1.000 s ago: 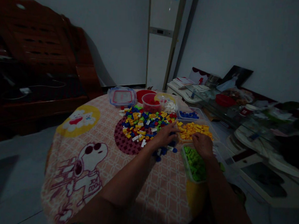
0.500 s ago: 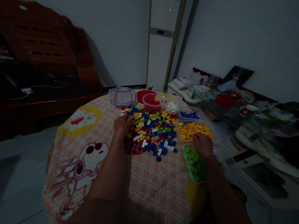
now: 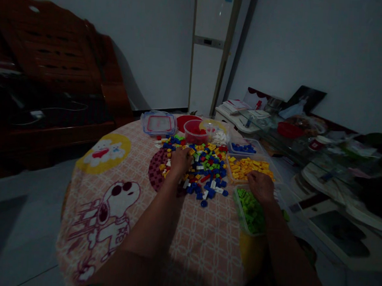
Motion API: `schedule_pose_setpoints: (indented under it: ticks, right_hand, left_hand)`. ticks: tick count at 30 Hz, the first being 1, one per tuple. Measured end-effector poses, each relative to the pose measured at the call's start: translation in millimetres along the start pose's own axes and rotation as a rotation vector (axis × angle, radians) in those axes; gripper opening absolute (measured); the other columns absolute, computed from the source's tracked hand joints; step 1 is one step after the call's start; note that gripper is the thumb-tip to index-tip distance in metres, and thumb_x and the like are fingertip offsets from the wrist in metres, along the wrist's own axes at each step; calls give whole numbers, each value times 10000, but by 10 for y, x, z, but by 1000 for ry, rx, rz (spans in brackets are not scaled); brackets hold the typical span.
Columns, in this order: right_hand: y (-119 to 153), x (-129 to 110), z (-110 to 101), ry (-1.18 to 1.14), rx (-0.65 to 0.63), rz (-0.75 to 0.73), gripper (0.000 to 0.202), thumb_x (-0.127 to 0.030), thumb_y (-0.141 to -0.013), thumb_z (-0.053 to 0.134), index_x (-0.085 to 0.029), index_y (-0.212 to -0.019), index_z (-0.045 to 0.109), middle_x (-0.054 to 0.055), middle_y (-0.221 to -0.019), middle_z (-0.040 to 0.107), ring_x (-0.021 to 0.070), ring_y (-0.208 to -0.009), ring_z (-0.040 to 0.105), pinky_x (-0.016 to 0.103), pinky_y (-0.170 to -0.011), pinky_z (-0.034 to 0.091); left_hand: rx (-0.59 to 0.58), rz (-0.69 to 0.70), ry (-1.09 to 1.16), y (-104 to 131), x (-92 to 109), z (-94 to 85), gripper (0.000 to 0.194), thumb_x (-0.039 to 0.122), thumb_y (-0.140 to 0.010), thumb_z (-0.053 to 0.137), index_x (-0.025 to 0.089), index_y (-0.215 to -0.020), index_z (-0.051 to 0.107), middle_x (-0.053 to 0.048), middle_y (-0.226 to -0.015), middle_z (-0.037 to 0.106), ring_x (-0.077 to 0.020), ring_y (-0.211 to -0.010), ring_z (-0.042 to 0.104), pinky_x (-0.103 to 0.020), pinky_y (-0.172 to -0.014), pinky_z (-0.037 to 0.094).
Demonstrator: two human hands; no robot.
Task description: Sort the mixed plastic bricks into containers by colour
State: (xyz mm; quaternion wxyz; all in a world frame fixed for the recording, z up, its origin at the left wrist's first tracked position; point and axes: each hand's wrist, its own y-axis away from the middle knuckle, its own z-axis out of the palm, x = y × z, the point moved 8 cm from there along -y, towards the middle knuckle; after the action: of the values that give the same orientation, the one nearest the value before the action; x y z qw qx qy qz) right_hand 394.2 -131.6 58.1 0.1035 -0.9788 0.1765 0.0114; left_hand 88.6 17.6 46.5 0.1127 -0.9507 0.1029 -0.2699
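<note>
Mixed toy building bricks [image 3: 209, 161] in yellow, blue, green, white and red lie in a loose pile on the table. My left hand [image 3: 181, 160] is over the left part of this pile, its fingers curled down among the bricks; a bit of yellow shows at the fingertips, and what they grip is unclear. Closed, my right hand [image 3: 260, 185] hovers at the near edge of a clear box of yellow bricks [image 3: 249, 167], just above a box of green bricks [image 3: 250, 209]. Anything inside its fingers is hidden.
Behind the pile stand a clear lidded container [image 3: 160, 124], a round tub of red bricks [image 3: 196, 137] and some white bricks [image 3: 220, 137]. A box of blue bricks [image 3: 243, 147] is at the back right. A cluttered glass-topped cabinet [image 3: 276, 129] runs along the right.
My left hand has moved right, from the pile's left edge to further over the bricks, uncovering a dark red patch of tablecloth. My right hand stays nearly in place. The view shifts slightly.
</note>
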Motion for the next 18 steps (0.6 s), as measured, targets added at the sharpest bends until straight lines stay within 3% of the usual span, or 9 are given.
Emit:
schedule_pose_setpoints:
  ticks: [5,9,12,15,18]
  right_hand:
    - [-3,6,16,-2,-4,-7,336,-305,-982,452,-187,-971,766,98,-918,764,208,-847,671,286,-675,348]
    - [0,10,7,-2,-2,1,329,-301,-977,457,-188,-968,766,97,-918,766,205,-835,671,284,-677,348]
    - [5,1,-5,-9,-1,0,326,-299,-978,458,-192,-961,765,97,-924,766,204,-846,672,281,-680,353]
    - [12,-1,-13,-5,1,5,325,-297,-979,461,-190,-967,767,102,-929,764,207,-855,672,281,-688,361]
    - [11,3,-3,-11,-4,6,323,-293,-978,460,-190,-972,767,102,-935,764,208,-863,673,281,-699,368]
  left_hand:
    - [20,99,88,49,279,60,407,196,-862,607,192,-1261,685,-152,-1191,641,-298,-1148,586,-437,-1038,455]
    - [-44,245,213,118,542,204,422,195,-856,614,163,-1272,676,-140,-1203,656,-259,-1145,599,-410,-1044,471]
    - [-76,315,270,131,645,163,444,213,-838,650,184,-1280,678,-123,-1239,667,-243,-1126,621,-398,-1028,493]
    - [-85,286,260,57,464,-95,428,244,-856,634,198,-1278,688,-111,-1237,692,-226,-1054,655,-364,-980,515]
    - [-95,65,91,-48,-98,-419,402,293,-892,580,191,-1263,695,-91,-1132,746,-230,-1013,674,-332,-940,511]
